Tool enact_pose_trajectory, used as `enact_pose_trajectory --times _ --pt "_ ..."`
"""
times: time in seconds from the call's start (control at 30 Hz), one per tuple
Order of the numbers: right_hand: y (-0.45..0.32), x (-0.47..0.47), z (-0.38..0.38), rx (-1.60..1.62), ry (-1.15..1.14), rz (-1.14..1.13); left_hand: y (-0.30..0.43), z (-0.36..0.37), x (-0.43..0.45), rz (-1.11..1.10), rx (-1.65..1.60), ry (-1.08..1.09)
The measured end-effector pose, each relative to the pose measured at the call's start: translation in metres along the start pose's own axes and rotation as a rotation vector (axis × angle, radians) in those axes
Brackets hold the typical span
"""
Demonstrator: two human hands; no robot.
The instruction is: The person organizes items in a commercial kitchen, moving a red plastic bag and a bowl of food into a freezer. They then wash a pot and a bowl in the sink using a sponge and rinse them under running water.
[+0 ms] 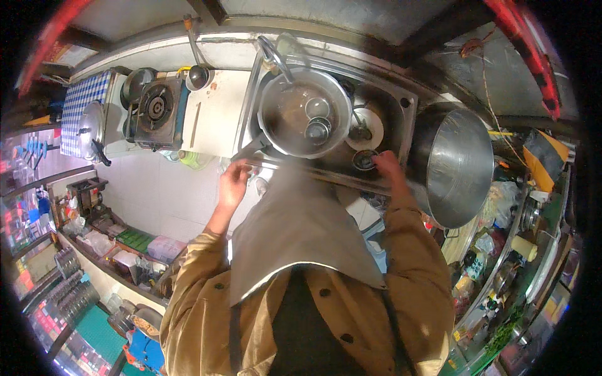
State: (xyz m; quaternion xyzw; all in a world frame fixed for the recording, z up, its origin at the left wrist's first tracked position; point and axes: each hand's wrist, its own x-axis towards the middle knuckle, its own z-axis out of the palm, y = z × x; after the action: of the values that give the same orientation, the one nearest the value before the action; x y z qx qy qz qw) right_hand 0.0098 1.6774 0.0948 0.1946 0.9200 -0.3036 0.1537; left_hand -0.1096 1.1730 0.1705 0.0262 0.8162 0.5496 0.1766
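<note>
A large metal pot (291, 117) of cloudy water sits in the steel sink (408, 136), under the curved faucet (275, 55). Two small round metal dishes (318, 108) lie in its water. My right hand (390, 167) holds the rim of a small round dark dish (363, 160) low in the sink's right part. Behind that dish is a white plate (375, 131) with something dark on it. My left hand (235, 178) is at the sink's front left edge, beside the pot's dark handle (251, 146); its fingers are curled, and whether they touch the handle is unclear.
Right of the sink a big metal bowl (461, 169) stands tilted. To the left are a white counter (218, 113), a gas burner (157, 108), a cup with a ladle (198, 79) and a metal lid (91, 127) on checked cloth. Crowded shelves stand at the lower right.
</note>
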Motion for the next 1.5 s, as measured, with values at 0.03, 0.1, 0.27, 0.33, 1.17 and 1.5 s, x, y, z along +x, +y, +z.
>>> enact_pose_trajectory --times 0.03,0.1,0.27,0.33,1.17,1.5 --pt "-0.011 -0.004 -0.013 -0.017 0.061 -0.018 -0.008 -0.006 -0.012 -0.010 -0.020 0.022" --pt "-0.032 -0.004 -0.033 0.332 0.151 0.142 -0.032 -0.018 -0.036 -0.054 -0.034 0.051" --pt "-0.113 0.052 -0.005 0.308 0.196 0.070 -0.129 -0.045 -0.084 -0.262 -0.056 0.126" --pt "-0.146 0.068 0.019 0.348 0.064 0.072 -0.173 -0.064 -0.104 -0.379 0.131 0.107" --pt "-0.166 -0.136 0.164 0.063 0.015 0.010 -0.242 -0.177 -0.076 -0.430 -0.013 -0.005" --pt "0.018 -0.206 0.234 0.140 -0.110 0.094 -0.223 -0.145 -0.135 -0.649 0.304 0.019"
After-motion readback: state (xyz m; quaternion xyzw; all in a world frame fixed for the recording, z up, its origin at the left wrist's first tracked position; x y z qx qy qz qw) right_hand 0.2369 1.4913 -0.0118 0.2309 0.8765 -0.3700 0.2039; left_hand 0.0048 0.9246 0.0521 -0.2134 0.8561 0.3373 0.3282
